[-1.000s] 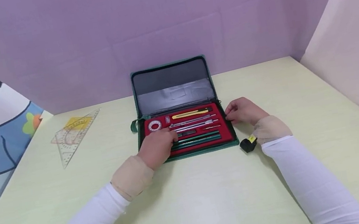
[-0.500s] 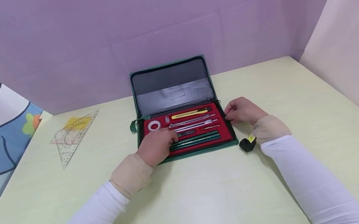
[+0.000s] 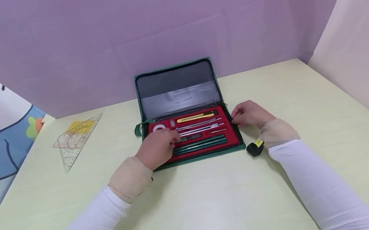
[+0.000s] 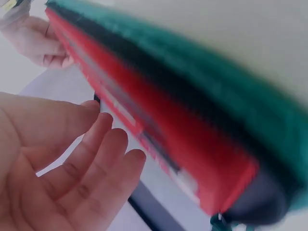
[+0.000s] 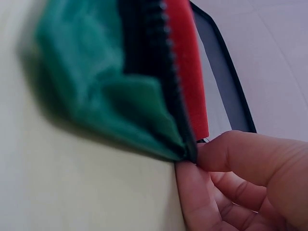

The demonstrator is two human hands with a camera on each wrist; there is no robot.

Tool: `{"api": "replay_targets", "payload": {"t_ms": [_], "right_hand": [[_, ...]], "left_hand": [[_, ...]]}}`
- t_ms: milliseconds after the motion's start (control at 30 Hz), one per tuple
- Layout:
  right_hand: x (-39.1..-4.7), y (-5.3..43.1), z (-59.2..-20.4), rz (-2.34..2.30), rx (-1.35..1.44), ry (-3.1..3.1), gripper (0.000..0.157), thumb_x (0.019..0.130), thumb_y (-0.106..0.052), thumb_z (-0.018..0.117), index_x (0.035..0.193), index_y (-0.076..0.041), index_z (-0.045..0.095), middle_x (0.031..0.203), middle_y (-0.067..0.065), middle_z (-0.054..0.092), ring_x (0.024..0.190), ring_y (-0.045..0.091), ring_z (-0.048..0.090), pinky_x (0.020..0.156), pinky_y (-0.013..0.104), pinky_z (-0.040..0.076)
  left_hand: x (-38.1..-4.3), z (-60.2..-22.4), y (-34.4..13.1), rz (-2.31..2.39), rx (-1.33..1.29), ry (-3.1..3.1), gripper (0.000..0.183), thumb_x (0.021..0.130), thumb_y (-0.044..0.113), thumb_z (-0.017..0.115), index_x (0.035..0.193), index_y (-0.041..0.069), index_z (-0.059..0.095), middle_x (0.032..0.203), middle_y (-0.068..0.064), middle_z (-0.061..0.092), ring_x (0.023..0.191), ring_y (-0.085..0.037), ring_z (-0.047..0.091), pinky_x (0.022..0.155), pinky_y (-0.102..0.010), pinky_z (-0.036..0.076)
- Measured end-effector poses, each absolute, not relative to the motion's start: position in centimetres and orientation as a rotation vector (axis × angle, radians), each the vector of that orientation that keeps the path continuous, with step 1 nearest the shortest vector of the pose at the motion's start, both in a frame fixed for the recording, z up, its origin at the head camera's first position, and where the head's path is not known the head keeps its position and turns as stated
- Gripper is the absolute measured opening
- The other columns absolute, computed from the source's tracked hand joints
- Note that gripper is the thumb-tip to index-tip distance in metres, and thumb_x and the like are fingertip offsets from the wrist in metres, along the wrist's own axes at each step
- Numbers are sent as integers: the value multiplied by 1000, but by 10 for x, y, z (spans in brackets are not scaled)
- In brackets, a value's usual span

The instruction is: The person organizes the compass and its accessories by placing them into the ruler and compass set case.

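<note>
A green zippered drawing-set case [image 3: 209, 154] lies unfolded on the table, its dark lid leaning up at the back. Its red insert holds a yellow utility knife [image 3: 196, 117], metal compasses [image 3: 201, 129], dark green pencils [image 3: 207, 143] and a white disc [image 3: 158, 127], partly covered. Over the insert's left part is my left hand [image 3: 156, 149]. In the left wrist view its fingers are loosely bent, thumb tip close to the index finger, with nothing seen between them. My right hand [image 3: 249, 114] pinches the case's right edge between thumb and finger, plain in the right wrist view.
Clear set squares [image 3: 70, 149] and a yellow piece [image 3: 81, 126] overlap at the table's left. A small black object with a yellow label [image 3: 255, 148] is by my right wrist. A purple cloth [image 3: 169, 21] stands behind the table.
My left hand has shifted slightly left and toward the back, now covering part of the white disc. The right hand stays at the case's edge.
</note>
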State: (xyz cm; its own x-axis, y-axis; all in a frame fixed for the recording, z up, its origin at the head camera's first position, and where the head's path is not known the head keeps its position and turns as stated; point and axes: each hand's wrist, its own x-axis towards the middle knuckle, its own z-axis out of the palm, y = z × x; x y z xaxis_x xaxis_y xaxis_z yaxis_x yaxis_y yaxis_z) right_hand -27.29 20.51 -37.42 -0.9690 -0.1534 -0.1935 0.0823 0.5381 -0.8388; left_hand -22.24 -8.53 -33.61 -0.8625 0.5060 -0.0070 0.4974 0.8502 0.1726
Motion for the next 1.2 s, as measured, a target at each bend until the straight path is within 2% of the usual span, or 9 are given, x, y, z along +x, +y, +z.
{"api": "replay_targets", "payload": {"t_ms": [133, 333, 667, 967, 1200], "right_hand": [[-273, 208, -374, -1377, -55, 2546, 18, 88, 0, 56, 103, 10, 56, 91, 12, 57, 71, 11, 57, 69, 22, 54], [-273, 212, -375, -1352, -44, 2544, 19, 89, -2, 56, 104, 9, 56, 94, 13, 58, 74, 12, 58, 72, 24, 55], [-273, 214, -375, -1363, -53, 2544, 19, 89, -1, 56, 104, 10, 55, 93, 13, 58, 71, 11, 58, 70, 23, 55], [-274, 216, -378, -1375, -66, 2540, 20, 88, -1, 56, 104, 11, 56, 91, 12, 58, 71, 11, 59, 70, 24, 55], [-274, 218, -378, -1363, -70, 2544, 21, 88, -2, 56, 104, 11, 56, 92, 12, 58, 72, 12, 58, 70, 24, 55]], "left_hand": [[-225, -329, -95, 265, 760, 3024, 30, 78, 9, 75, 107, 8, 67, 105, -8, 67, 95, -24, 60, 87, -38, 52], [-226, -322, -115, 307, 662, 3068, 41, 78, 9, 76, 116, 5, 62, 112, -12, 64, 98, -26, 59, 85, -41, 53], [-247, -320, -180, 342, 639, 3173, 25, 84, 3, 62, 108, -3, 62, 97, -20, 66, 88, -33, 63, 77, -46, 51], [-270, -324, -250, 237, 295, 3179, 32, 85, 7, 59, 112, -9, 56, 101, -28, 63, 91, -41, 60, 76, -52, 48], [-281, -325, -296, 273, -76, 3107, 38, 86, 11, 58, 117, -11, 53, 118, -35, 53, 102, -50, 51, 85, -61, 41]]}}
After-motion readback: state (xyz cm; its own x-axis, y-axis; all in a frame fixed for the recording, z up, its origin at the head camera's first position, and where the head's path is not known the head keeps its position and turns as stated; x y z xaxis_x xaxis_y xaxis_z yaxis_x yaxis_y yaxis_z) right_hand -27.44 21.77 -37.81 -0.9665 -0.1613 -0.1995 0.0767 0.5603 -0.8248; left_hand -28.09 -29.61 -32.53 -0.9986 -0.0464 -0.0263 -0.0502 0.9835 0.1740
